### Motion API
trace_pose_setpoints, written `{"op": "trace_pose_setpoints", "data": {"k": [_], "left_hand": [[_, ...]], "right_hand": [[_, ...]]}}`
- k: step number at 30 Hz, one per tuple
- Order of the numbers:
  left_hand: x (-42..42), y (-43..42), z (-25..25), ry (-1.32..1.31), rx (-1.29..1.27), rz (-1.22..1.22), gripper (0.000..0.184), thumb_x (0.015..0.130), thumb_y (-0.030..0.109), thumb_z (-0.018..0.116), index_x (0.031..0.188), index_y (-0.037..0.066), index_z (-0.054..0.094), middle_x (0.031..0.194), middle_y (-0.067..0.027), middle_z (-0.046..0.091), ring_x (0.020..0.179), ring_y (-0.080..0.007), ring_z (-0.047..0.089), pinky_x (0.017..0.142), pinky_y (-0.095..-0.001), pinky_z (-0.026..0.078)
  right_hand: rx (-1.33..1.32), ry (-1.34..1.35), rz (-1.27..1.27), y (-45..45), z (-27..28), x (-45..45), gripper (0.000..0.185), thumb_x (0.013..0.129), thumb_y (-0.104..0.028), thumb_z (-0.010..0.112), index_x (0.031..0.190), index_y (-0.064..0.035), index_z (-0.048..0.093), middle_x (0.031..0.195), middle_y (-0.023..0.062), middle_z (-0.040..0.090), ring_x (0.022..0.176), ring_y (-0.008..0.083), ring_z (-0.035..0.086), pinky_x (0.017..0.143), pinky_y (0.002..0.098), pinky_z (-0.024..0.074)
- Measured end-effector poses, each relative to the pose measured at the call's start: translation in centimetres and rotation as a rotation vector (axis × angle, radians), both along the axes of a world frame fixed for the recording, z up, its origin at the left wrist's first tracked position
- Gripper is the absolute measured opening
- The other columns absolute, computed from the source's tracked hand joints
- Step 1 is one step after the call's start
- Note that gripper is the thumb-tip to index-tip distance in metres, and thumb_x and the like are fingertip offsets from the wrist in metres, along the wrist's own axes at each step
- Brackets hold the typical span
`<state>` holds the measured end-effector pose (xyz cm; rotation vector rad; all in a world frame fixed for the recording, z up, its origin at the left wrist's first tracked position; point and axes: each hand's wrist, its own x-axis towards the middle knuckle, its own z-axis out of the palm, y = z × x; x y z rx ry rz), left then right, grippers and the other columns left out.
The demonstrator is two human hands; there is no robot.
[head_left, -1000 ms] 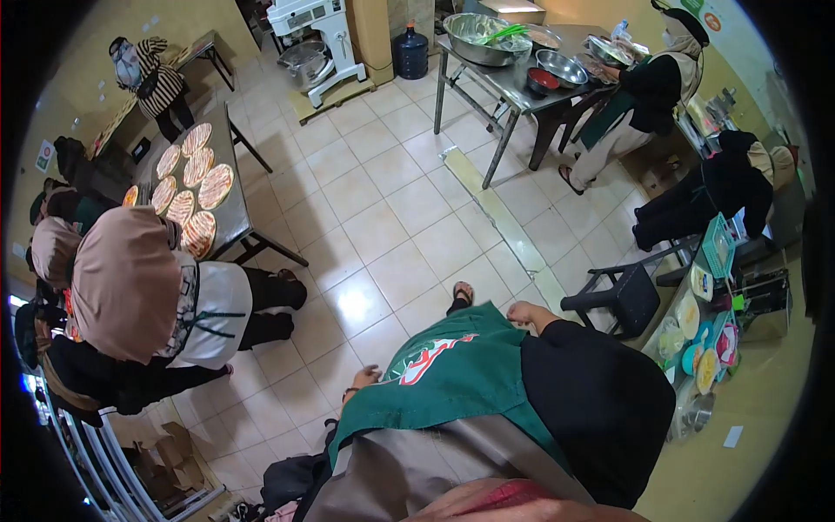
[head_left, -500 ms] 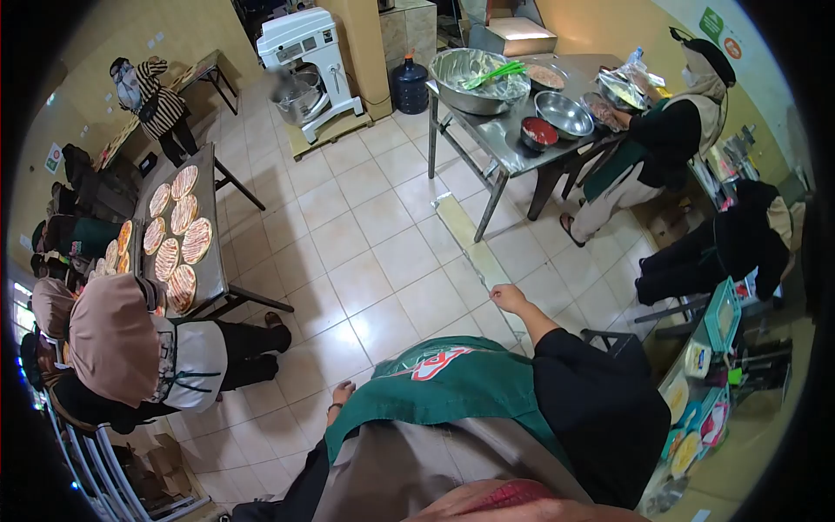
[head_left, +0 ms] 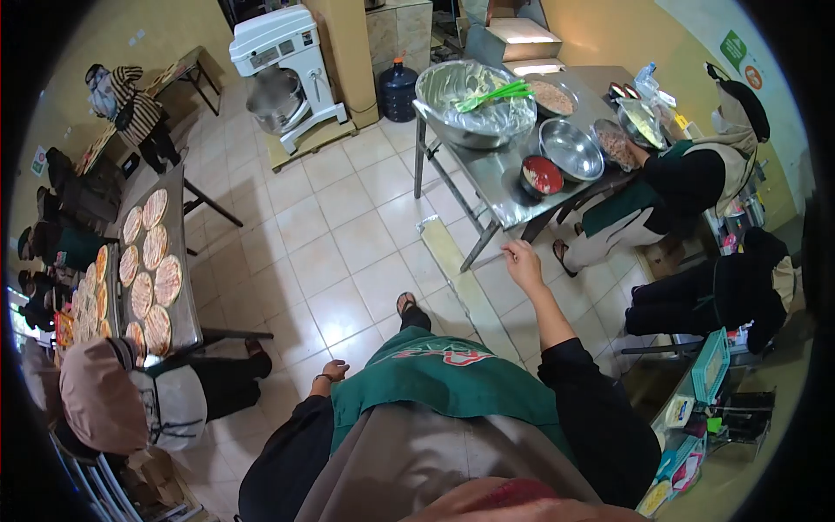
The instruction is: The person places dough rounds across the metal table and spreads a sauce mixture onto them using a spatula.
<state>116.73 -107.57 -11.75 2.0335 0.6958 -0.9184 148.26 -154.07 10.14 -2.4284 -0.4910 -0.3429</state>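
While the steel surface (head_left: pixel 497 170) stood ahead and to the right, it carried a large plastic-lined bowl (head_left: pixel 477 134), a shiny metal bowl (head_left: pixel 571 150) and a smaller red-filled bowl (head_left: pixel 543 176). The right hand (head_left: pixel 523 264), loosely curled, was near its edge; the left hand (head_left: pixel 331 371), partly open, was waist-side. Both appeared unladen.

No legible text: blurred red-and-white print (head_left: pixel 465 355) on green apron (head_left: pixel 444 387), small wall sign (head_left: pixel 733 50).

Pizzas (head_left: pixel 155 248) lie on a table (head_left: pixel 180 209) at left; bowls (head_left: pixel 571 150) sit on another table (head_left: pixel 509 196), front right.
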Motion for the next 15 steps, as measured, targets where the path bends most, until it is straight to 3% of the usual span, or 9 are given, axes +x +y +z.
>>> {"op": "trace_pose_setpoints", "data": {"k": [4,6,8,13,15], "left_hand": [[10.3,1.0,0.5,-0.022,0.041,-0.005,0.051,0.081,0.036,0.063,0.123,0.007,0.056,0.085,-0.0143,0.068,0.074,-0.0208,0.066,0.067,-0.0319,0.054],[16.2,0.8,2.2,-0.075,-0.043,0.134,0.048,0.082,0.034,0.063,0.122,0.008,0.056,0.08,-0.0112,0.066,0.067,-0.019,0.063,0.062,-0.032,0.052],[21.5,1.8,-1.4,-0.198,-0.126,0.245,0.048,0.083,0.032,0.063,0.123,0.008,0.056,0.074,-0.0102,0.064,0.063,-0.018,0.06,0.058,-0.0315,0.05],[31.0,1.4,3.9,-0.341,-0.191,0.433,0.046,0.085,0.022,0.061,0.126,0.004,0.052,0.1,-0.0127,0.064,0.081,-0.018,0.062,0.069,-0.0305,0.05],[32.1,1.3,6.0,-0.348,-0.179,0.467,0.046,0.086,0.022,0.061,0.126,0.004,0.052,0.1,-0.0132,0.064,0.081,-0.0183,0.062,0.07,-0.0305,0.05]], "right_hand": [[-0.088,-0.026,-0.001,-0.3,3.3,9.1,0.009,0.078,-0.004,0.058,0.085,-0.0077,0.063,0.084,0.0099,0.059,0.083,0.0303,0.058,0.071,0.0387,0.0475],[-0.097,-0.134,0.063,0.3,5.7,13.9,0.009,0.079,-0.005,0.057,0.085,-0.0074,0.063,0.083,0.0099,0.056,0.085,0.0305,0.057,0.07,0.04,0.0476],[-0.216,-0.175,0.037,0.6,6.9,19.0,0.009,0.079,-0.005,0.057,0.085,-0.0072,0.063,0.084,0.0102,0.056,0.086,0.0306,0.057,0.072,0.0399,0.0477],[-0.28,-0.17,0.074,1.4,8.6,30.9,0.014,0.079,-0.006,0.056,0.088,-0.0081,0.065,0.088,0.0107,0.058,0.088,0.031,0.056,0.076,0.0405,0.047],[-0.328,-0.185,0.087,1.7,8.5,35.8,0.015,0.078,-0.006,0.056,0.088,-0.0079,0.066,0.089,0.0104,0.059,0.089,0.0309,0.056,0.078,0.0406,0.0469]]}}
